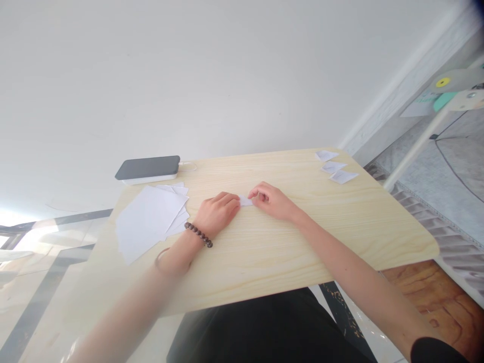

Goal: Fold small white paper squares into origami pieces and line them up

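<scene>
White and small, the folded paper piece (245,201) lies flat on the pale wooden counter (302,242), near the middle and a little toward the far edge. We see only a narrow strip of it between our two hands, so its full shape and its folds are hard to make out.

Our left hand (217,214) rests knuckles-up on the counter with its fingers curled down onto the left end of the piece, pressing it. A dark beaded bracelet (198,234) circles that wrist. Our right hand (271,200) pinches the right end of the piece between thumb and fingertips; its fingers cover that end, so we cannot tell how far the paper runs beneath them.

A loose stack of white sheets (147,222) lies near the counter's left edge, just beside the left wrist. Behind it, at the far left corner, a dark phone (148,167) sits on a white slab whose make we cannot tell, with a thin white cable (189,165) running from it. Three small folded white pieces (335,167) lie in a row at the far right corner, well apart from the hands; their forms are too small to read. The near edge of the counter is partly covered by our forearms.
</scene>
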A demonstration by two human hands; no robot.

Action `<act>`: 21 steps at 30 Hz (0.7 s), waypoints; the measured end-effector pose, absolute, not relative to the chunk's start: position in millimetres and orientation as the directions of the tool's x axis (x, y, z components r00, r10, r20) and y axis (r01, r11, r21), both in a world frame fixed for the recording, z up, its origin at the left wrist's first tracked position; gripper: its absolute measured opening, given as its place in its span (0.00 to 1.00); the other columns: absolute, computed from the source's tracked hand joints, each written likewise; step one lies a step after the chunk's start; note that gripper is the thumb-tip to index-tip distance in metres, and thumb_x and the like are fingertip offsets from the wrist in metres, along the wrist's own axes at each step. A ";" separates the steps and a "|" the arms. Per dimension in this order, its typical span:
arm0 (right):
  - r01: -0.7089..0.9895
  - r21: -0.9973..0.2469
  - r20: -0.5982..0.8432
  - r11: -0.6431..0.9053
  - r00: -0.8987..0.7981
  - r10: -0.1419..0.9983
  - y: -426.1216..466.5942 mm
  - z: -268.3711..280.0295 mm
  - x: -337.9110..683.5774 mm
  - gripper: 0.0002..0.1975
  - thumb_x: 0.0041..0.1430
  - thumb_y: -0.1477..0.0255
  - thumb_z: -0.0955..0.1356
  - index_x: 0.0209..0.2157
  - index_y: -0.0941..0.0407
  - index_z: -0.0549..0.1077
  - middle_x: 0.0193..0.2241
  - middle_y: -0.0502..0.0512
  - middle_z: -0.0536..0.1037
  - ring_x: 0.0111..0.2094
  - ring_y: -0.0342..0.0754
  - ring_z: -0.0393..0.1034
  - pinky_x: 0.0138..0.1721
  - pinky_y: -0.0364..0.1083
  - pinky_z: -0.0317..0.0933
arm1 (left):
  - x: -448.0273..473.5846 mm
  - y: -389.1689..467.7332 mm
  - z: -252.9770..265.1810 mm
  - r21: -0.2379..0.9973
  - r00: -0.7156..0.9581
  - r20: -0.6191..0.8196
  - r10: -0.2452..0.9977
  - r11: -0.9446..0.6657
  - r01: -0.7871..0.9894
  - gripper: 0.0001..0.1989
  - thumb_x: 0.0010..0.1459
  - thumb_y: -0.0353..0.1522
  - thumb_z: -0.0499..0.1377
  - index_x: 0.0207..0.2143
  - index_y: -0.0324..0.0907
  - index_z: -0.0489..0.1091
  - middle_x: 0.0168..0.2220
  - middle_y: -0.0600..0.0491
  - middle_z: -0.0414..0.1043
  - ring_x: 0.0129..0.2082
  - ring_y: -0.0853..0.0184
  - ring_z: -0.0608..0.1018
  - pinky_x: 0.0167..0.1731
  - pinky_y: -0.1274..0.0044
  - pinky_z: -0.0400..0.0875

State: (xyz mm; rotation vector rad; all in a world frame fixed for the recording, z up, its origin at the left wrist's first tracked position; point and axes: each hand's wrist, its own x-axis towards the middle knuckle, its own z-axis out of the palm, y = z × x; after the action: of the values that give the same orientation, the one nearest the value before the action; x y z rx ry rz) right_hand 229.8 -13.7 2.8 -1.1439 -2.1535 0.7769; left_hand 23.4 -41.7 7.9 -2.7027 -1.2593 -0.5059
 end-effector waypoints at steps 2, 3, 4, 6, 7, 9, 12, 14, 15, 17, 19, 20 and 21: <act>0.513 -0.672 0.271 0.534 -0.501 0.822 -17.8 -0.2 227.9 0.08 0.53 0.74 0.63 0.36 0.55 0.70 0.35 0.52 0.68 0.27 0.39 0.61 0.31 0.41 0.58 | 21.9 -37.8 4.0 0.039 0.605 0.365 0.708 -0.660 0.750 0.11 0.61 0.33 0.46 0.37 0.41 0.67 0.37 0.51 0.72 0.38 0.68 0.72 0.30 0.78 0.67; 0.504 -0.652 0.300 0.566 -0.514 0.804 -19.2 -1.5 227.0 0.09 0.54 0.73 0.63 0.37 0.55 0.71 0.36 0.52 0.68 0.29 0.40 0.62 0.32 0.42 0.59 | 21.3 -36.1 2.4 0.029 0.606 0.379 0.700 -0.663 0.748 0.11 0.61 0.33 0.46 0.37 0.41 0.67 0.36 0.51 0.72 0.37 0.68 0.72 0.29 0.79 0.66; 0.498 -0.631 0.326 0.595 -0.525 0.786 -20.1 -2.7 226.1 0.09 0.54 0.72 0.63 0.38 0.55 0.71 0.37 0.53 0.68 0.31 0.41 0.63 0.34 0.42 0.59 | 20.8 -34.7 1.1 0.020 0.609 0.390 0.690 -0.668 0.744 0.11 0.61 0.33 0.46 0.37 0.41 0.67 0.35 0.51 0.72 0.36 0.68 0.73 0.28 0.79 0.66; 0.495 -0.589 0.373 0.639 -0.535 0.758 -20.4 -5.1 224.5 0.09 0.55 0.72 0.63 0.39 0.54 0.71 0.37 0.54 0.69 0.35 0.43 0.65 0.37 0.43 0.60 | 20.2 -32.9 -0.5 0.005 0.615 0.408 0.675 -0.675 0.737 0.11 0.61 0.32 0.47 0.37 0.40 0.67 0.34 0.51 0.72 0.35 0.68 0.73 0.27 0.79 0.66; 0.500 -0.567 0.390 0.655 -0.537 0.748 -20.1 -6.2 223.8 0.09 0.55 0.72 0.63 0.39 0.54 0.71 0.38 0.54 0.69 0.36 0.43 0.66 0.38 0.44 0.60 | 19.9 -32.4 -0.9 0.003 0.618 0.414 0.669 -0.680 0.733 0.11 0.61 0.32 0.47 0.37 0.40 0.67 0.34 0.50 0.72 0.35 0.68 0.73 0.27 0.79 0.66; 0.514 -0.529 0.416 0.675 -0.537 0.734 -19.1 -7.9 222.5 0.09 0.57 0.71 0.62 0.39 0.54 0.71 0.38 0.54 0.71 0.36 0.43 0.67 0.39 0.44 0.61 | 19.6 -32.1 -0.9 0.008 0.617 0.427 0.661 -0.685 0.728 0.11 0.61 0.31 0.47 0.37 0.40 0.67 0.33 0.50 0.72 0.34 0.68 0.73 0.28 0.79 0.66; 0.518 -0.514 0.442 0.684 -0.524 0.729 -18.7 -8.2 221.6 0.10 0.58 0.71 0.61 0.38 0.54 0.72 0.36 0.54 0.72 0.36 0.44 0.67 0.40 0.45 0.61 | 19.1 -32.4 0.8 0.033 0.617 0.442 0.652 -0.699 0.714 0.10 0.60 0.31 0.47 0.36 0.39 0.67 0.33 0.50 0.72 0.34 0.68 0.73 0.29 0.78 0.66; 0.512 -0.526 0.449 0.679 -0.511 0.733 -19.5 -7.1 221.5 0.10 0.59 0.70 0.60 0.37 0.54 0.72 0.35 0.53 0.73 0.37 0.43 0.67 0.40 0.44 0.61 | 18.9 -32.8 2.5 0.059 0.617 0.451 0.645 -0.712 0.700 0.09 0.60 0.32 0.48 0.36 0.39 0.67 0.34 0.51 0.72 0.35 0.68 0.73 0.32 0.78 0.67; 0.512 -0.529 0.448 0.677 -0.509 0.735 -20.2 -6.3 221.4 0.11 0.59 0.70 0.60 0.37 0.54 0.72 0.35 0.53 0.73 0.37 0.43 0.67 0.40 0.44 0.61 | 18.9 -32.9 3.3 0.070 0.617 0.456 0.641 -0.717 0.693 0.09 0.59 0.32 0.49 0.36 0.39 0.67 0.35 0.51 0.72 0.35 0.68 0.73 0.32 0.78 0.67; 0.519 -0.515 0.450 0.682 -0.514 0.731 -21.9 -4.7 221.0 0.11 0.60 0.70 0.59 0.37 0.55 0.72 0.35 0.53 0.73 0.37 0.43 0.67 0.40 0.44 0.61 | 19.1 -33.1 4.5 0.083 0.608 0.476 0.636 -0.720 0.689 0.08 0.58 0.32 0.50 0.36 0.39 0.67 0.35 0.51 0.72 0.35 0.69 0.73 0.33 0.78 0.67; 0.534 -0.473 0.465 0.700 -0.524 0.714 -23.6 -3.1 219.7 0.11 0.59 0.70 0.59 0.37 0.55 0.71 0.35 0.53 0.74 0.38 0.44 0.66 0.41 0.45 0.60 | 19.5 -33.1 5.1 0.088 0.592 0.504 0.629 -0.719 0.690 0.07 0.58 0.31 0.50 0.35 0.40 0.67 0.34 0.52 0.72 0.35 0.69 0.73 0.32 0.78 0.67; 0.541 -0.446 0.477 0.713 -0.530 0.701 -24.4 -2.4 218.8 0.10 0.59 0.70 0.60 0.37 0.55 0.71 0.36 0.53 0.74 0.39 0.45 0.66 0.42 0.46 0.60 | 19.7 -33.0 5.1 0.090 0.584 0.519 0.624 -0.719 0.689 0.07 0.57 0.30 0.50 0.34 0.40 0.67 0.33 0.52 0.72 0.35 0.69 0.73 0.32 0.78 0.67; 0.547 -0.418 0.491 0.726 -0.536 0.687 -25.0 -1.8 217.7 0.10 0.59 0.71 0.60 0.37 0.55 0.72 0.36 0.53 0.73 0.39 0.45 0.65 0.42 0.46 0.59 | 19.8 -32.9 5.1 0.091 0.579 0.532 0.618 -0.722 0.686 0.07 0.57 0.30 0.50 0.34 0.39 0.67 0.33 0.52 0.72 0.34 0.69 0.73 0.33 0.78 0.67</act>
State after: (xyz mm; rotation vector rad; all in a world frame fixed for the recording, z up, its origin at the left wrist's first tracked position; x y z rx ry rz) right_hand 217.7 -25.0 -1.8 -0.9288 -2.2798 0.2817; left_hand 19.8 -32.9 5.1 -2.6788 -1.1116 -0.8284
